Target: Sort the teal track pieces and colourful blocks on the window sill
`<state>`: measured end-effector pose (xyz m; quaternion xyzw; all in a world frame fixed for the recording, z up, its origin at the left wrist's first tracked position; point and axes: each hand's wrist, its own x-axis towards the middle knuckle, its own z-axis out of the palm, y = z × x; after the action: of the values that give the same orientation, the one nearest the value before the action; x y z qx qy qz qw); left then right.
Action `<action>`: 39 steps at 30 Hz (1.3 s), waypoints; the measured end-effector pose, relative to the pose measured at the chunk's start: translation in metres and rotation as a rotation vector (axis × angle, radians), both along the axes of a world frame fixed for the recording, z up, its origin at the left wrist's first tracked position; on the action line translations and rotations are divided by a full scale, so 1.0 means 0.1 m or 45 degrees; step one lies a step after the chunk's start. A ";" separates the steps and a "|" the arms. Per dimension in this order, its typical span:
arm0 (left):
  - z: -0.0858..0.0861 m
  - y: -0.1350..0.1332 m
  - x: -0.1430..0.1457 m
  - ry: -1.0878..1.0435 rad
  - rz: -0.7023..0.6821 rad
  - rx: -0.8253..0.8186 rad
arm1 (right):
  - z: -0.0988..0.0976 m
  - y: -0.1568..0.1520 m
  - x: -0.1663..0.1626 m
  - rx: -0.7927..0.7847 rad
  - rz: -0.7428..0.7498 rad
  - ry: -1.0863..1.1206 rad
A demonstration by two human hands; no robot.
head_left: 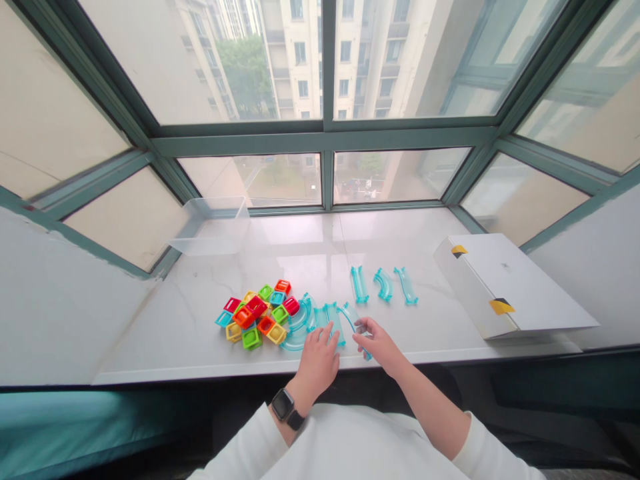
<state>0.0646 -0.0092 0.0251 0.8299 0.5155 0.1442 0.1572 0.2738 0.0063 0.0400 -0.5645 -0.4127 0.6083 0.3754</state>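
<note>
A heap of clear blue track pieces (313, 318) lies on the white windowsill (300, 253). My left hand (319, 362), with a watch on the wrist, rests on the heap with its fingers stretched over the pieces. Just to the right, my right hand (379, 343) pinches one blue track piece (361, 331) at the heap's right end. Three more blue track pieces (384, 285) lie in a row further back. To the left sits a pile of coloured square frames (257, 313).
A clear plastic tub (213, 227) stands at the back left by the window. A white flat box (505, 283) with yellow tape lies at the right. Window frames surround the sill on three sides.
</note>
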 end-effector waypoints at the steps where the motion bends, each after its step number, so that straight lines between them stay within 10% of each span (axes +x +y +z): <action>1: 0.06 -0.03 -0.02 -0.101 0.016 -0.021 | 0.00 -0.01 -0.01 0.027 0.018 0.009; 13: 0.61 -0.01 0.01 -1.536 0.513 -0.860 | 0.42 -0.28 -0.44 0.311 0.349 0.096; 39: 0.95 -0.05 0.15 -1.727 0.702 -0.850 | 0.40 -0.41 -0.52 0.483 0.551 -0.387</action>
<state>0.0797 -0.0144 0.1205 0.3134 0.5100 0.4888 0.6347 0.2223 -0.0351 0.0803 -0.4680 -0.6805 0.4949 0.2700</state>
